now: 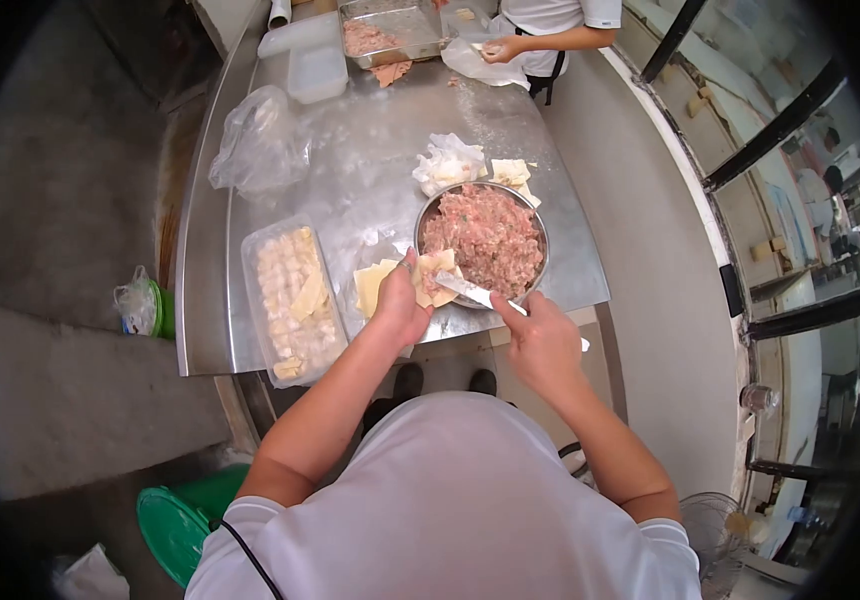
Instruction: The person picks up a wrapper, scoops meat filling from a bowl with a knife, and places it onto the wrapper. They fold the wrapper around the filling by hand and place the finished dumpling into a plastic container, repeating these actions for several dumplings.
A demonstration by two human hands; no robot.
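Note:
My left hand (pixel 405 308) holds a square yellow wrapper (pixel 440 275) at the near left edge of a round metal bowl. My right hand (pixel 540 345) grips a white-bladed spreading knife (pixel 468 290), its tip on the filling on that wrapper. Pink minced meat (pixel 485 235) fills the bowl (pixel 548 250). More yellow wrappers (pixel 370 287) lie just left of my left hand. A clear plastic tray (pixel 252 270) farther left contains rows of pale wrapped pieces (pixel 295 290).
Behind the bowl are a crumpled plastic bag (pixel 448 163) and stacked wrappers (pixel 515 175). Another bag (pixel 263 140) lies at the left on the metal table (pixel 350 150). At the far end, a co-worker (pixel 555 30) stands beside a metal pan of meat (pixel 405 40).

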